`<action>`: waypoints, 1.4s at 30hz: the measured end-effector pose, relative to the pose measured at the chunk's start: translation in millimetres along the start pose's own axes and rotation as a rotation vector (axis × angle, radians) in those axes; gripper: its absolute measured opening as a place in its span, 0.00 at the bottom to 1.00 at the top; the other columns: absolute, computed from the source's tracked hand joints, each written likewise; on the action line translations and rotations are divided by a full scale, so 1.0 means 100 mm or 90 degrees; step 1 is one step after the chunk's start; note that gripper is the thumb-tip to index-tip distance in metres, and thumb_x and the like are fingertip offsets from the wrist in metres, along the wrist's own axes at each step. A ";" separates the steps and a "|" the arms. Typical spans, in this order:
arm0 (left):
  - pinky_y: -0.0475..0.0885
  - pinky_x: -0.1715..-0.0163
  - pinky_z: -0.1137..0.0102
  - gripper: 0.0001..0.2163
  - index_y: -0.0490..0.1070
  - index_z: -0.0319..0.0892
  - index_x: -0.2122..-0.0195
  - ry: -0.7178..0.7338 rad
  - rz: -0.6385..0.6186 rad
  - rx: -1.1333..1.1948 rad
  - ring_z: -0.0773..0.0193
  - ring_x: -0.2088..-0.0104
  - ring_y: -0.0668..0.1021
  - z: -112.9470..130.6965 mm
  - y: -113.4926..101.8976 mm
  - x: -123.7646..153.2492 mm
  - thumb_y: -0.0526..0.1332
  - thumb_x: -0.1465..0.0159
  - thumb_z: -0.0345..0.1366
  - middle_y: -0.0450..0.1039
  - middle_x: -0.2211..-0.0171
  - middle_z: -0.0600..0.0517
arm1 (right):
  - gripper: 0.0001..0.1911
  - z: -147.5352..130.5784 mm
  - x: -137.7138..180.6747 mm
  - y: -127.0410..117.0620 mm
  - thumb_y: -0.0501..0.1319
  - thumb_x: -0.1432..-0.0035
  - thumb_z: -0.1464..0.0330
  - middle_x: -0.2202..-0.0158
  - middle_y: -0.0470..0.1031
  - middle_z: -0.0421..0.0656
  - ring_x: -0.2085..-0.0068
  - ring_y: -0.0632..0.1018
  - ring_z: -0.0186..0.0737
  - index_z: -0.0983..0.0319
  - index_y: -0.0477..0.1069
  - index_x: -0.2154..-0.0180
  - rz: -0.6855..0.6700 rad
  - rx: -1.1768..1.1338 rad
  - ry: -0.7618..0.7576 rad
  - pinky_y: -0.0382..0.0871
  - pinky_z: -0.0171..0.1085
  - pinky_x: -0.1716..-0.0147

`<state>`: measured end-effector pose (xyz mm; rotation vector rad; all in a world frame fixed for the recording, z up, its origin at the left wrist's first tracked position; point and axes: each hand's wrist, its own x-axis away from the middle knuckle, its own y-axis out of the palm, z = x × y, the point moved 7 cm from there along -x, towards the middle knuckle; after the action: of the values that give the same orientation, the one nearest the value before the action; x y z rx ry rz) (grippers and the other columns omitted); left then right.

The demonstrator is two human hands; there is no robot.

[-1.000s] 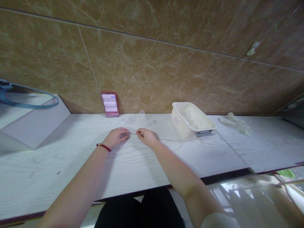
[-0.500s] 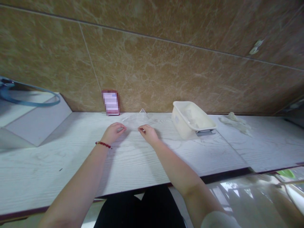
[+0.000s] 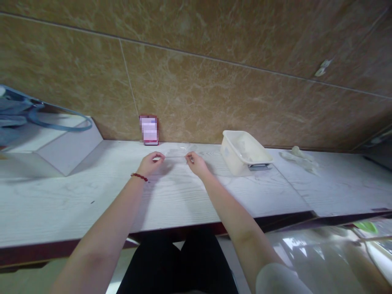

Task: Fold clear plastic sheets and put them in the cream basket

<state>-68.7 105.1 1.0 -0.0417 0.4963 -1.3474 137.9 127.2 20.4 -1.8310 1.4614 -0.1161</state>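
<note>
My left hand (image 3: 150,162), with a red bead bracelet at the wrist, and my right hand (image 3: 195,163) rest on a pale wood-grain table (image 3: 76,204). Each pinches one side of a thin clear plastic sheet or bag (image 3: 174,155) stretched flat between them. The plastic is almost see-through and hard to make out. Both hands have their fingers curled in a pinch.
A cream plastic tub (image 3: 245,153) stands to the right of my hands. Crumpled pale material (image 3: 301,159) lies further right. A small red-edged card (image 3: 149,130) leans on the brown tiled wall. A white box with a blue-handled bag (image 3: 36,122) sits at far left.
My hands have moved apart and further from me, toward the wall, spreading the clear plastic between them. The camera view has shifted slightly.
</note>
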 end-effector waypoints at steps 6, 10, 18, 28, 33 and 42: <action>0.74 0.67 0.64 0.09 0.67 0.37 0.71 -0.015 0.035 0.153 0.69 0.72 0.72 0.21 -0.12 -0.53 0.63 0.52 0.35 0.66 0.74 0.55 | 0.07 -0.32 -0.62 -0.29 0.53 0.46 0.69 0.67 0.73 0.44 0.65 0.73 0.33 0.63 0.67 0.66 0.003 0.043 0.004 0.65 0.34 0.62; 0.72 0.62 0.60 0.06 0.67 0.35 0.71 -0.030 0.071 0.131 0.69 0.72 0.72 0.40 -0.29 -0.94 0.61 0.49 0.30 0.66 0.75 0.54 | 0.08 -0.54 -0.97 -0.45 0.53 0.46 0.70 0.65 0.73 0.45 0.63 0.72 0.34 0.64 0.67 0.64 0.018 0.089 0.006 0.63 0.34 0.61; 0.67 0.59 0.60 0.09 0.67 0.32 0.65 0.111 0.101 0.000 0.65 0.67 0.73 0.97 -0.53 -1.17 0.59 0.46 0.31 0.67 0.72 0.51 | 0.11 -0.79 -1.13 -0.70 0.51 0.45 0.69 0.65 0.71 0.43 0.63 0.70 0.33 0.65 0.66 0.62 0.095 0.074 -0.063 0.61 0.34 0.60; 0.70 0.63 0.68 0.11 0.67 0.39 0.67 0.132 0.033 -0.107 0.65 0.67 0.74 0.98 -0.57 -0.45 0.59 0.47 0.41 0.71 0.68 0.51 | 0.07 -0.70 -0.62 -0.51 0.53 0.46 0.68 0.67 0.72 0.42 0.64 0.73 0.33 0.63 0.67 0.65 0.053 0.022 -0.105 0.66 0.33 0.62; 0.70 0.62 0.69 0.13 0.69 0.40 0.70 0.129 -0.044 -0.197 0.63 0.67 0.74 0.73 -0.41 0.12 0.57 0.47 0.45 0.72 0.68 0.50 | 0.07 -0.55 -0.06 -0.24 0.52 0.45 0.69 0.65 0.73 0.43 0.62 0.73 0.33 0.63 0.67 0.65 -0.022 0.021 -0.152 0.66 0.33 0.61; 0.69 0.63 0.67 0.11 0.69 0.41 0.68 0.155 -0.292 -0.298 0.63 0.65 0.73 0.39 -0.01 0.94 0.53 0.43 0.42 0.72 0.68 0.50 | 0.07 -0.35 0.84 0.08 0.54 0.46 0.73 0.64 0.74 0.44 0.60 0.73 0.35 0.64 0.69 0.65 -0.171 0.137 -0.166 0.64 0.34 0.58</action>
<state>-42.5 6.9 6.0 -0.4007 1.0486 -1.6637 141.9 36.9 7.6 -1.7807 0.9817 -0.1532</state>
